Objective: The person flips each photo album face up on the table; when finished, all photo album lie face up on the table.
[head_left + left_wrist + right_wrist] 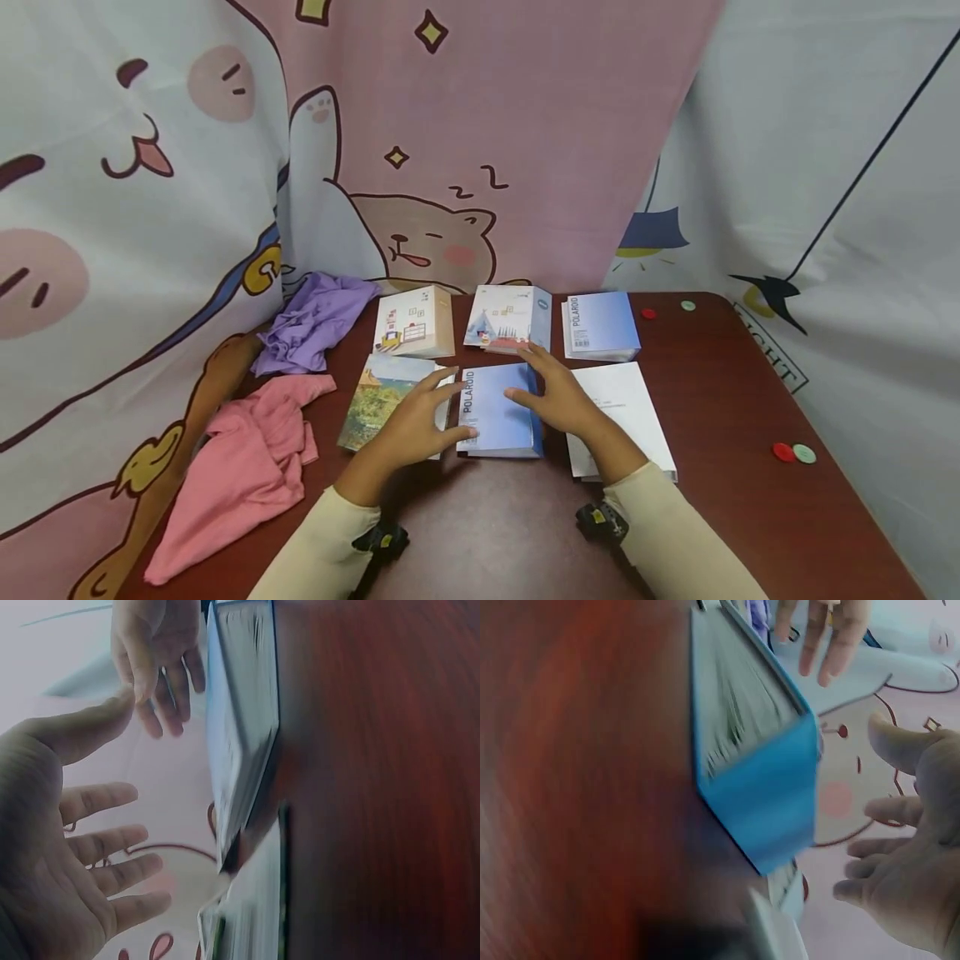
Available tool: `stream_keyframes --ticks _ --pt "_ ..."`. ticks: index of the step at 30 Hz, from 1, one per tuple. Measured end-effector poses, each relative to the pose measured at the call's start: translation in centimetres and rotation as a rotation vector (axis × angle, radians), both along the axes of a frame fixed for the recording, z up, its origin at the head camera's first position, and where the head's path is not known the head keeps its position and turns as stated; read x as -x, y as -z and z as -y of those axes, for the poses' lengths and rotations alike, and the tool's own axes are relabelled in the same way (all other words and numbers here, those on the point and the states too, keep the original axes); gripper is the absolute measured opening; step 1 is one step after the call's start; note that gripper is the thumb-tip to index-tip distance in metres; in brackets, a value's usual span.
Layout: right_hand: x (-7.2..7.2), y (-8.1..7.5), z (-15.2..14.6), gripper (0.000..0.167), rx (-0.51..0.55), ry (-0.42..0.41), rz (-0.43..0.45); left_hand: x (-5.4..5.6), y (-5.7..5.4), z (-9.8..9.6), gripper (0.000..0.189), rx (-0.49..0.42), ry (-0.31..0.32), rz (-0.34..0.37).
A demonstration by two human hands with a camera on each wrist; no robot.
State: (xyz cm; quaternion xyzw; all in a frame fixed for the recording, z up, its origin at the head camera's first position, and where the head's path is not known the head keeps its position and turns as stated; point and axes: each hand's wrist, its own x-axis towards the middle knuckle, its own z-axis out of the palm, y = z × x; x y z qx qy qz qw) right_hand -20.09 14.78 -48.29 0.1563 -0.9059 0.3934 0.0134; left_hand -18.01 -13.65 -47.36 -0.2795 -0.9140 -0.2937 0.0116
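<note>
A blue photo album marked POLAROID (495, 412) lies flat in the middle of the front row. My left hand (415, 421) hovers at its left edge, fingers spread and apart from the cover in the left wrist view. Over its right side, my right hand (558, 392) is also spread, holding nothing. In the right wrist view the album's blue spine (761, 795) and page edges show beside that hand. An album with a landscape cover (375, 404) lies under the left hand's side. A white album (633, 408) lies beneath the right wrist.
Behind stand two illustrated albums (405, 321) (498, 315) and another blue album (600, 321). Purple cloth (315, 321) and pink cloth (247, 458) lie at left. Red (783, 452) and pale green (805, 453) discs sit at right, with two more farther back. Printed curtains surround the table.
</note>
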Motion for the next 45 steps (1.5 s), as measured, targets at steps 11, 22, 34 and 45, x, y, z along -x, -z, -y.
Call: stream_keyframes --ticks 11,22,34,45 --pt "0.9 1.2 -3.5 0.077 -0.064 -0.053 0.067 0.0 1.2 -3.7 0.087 -0.047 0.061 0.079" --pt "1.6 2.8 -3.5 0.068 -0.103 -0.068 0.042 -0.5 3.7 -5.0 0.092 0.065 0.095 -0.002" --pt "1.8 3.3 -3.5 0.075 -0.173 -0.117 0.025 -0.8 5.1 -5.5 0.084 0.115 0.056 -0.121" --pt "1.7 3.0 -3.2 0.072 -0.236 -0.075 0.115 -1.0 5.7 -6.2 0.083 0.062 0.072 -0.214"
